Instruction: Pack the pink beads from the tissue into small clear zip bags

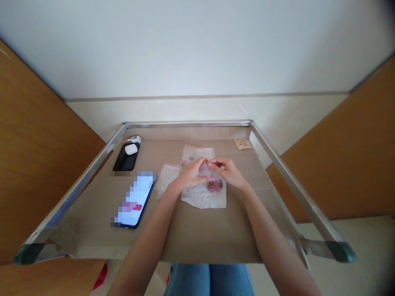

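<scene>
Between my two hands is a small clear plastic bag [205, 169], with a faint pinkish tint. My left hand [190, 174] is closed round its left side. At its upper right edge, the fingers of my right hand [228, 171] pinch the plastic. Just below them, a cluster of small pink and brownish pieces [214, 186] lies on a crumpled white sheet [202, 200]. Flat clear bags with red seal lines [168, 176] rest left of my left hand. More such bags [202, 152] lie behind my hands, partly covered by them.
A lit smartphone [137, 201] lies on the cardboard-covered tabletop [212, 236] at left. Behind it are a black phone [123, 160] with a white earbud case [131, 149] on top, and a white charger [135, 139]. A tan packet [242, 144] sits back right. Metal rails [188, 123] border the table.
</scene>
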The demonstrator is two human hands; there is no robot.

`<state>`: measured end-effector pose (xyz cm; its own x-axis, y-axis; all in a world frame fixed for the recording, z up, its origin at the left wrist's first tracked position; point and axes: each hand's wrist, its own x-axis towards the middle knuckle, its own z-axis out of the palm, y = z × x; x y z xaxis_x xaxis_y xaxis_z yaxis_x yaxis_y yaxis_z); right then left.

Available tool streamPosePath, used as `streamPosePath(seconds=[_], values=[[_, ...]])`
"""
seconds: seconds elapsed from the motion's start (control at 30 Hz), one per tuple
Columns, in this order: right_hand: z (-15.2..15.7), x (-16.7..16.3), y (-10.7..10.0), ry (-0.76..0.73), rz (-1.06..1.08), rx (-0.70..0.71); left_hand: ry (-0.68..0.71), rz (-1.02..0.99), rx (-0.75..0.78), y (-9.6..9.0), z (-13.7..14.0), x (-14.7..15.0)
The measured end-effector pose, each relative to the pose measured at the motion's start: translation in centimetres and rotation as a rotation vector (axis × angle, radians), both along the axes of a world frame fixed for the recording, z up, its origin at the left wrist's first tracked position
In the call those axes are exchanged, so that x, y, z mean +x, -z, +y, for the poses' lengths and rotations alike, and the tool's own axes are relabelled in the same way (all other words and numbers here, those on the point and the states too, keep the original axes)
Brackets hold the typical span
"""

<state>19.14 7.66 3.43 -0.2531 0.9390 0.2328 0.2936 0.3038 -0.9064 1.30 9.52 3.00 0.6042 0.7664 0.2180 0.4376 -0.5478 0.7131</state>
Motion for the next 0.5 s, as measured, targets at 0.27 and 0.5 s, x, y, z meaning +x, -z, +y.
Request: streamPosePath(seconds=[0.27, 0.5], values=[[0.0, 2.0, -0.5, 0.061, -0.092, -0.055, -0.036, -0.025, -0.067, -0.1, 0.0, -0.2], [-0.5, 2.0, -0.1, -0.207, -0.355, -0.137, -0.053, -0.022, -0.050, -0.3, -0.1, -0.3]])
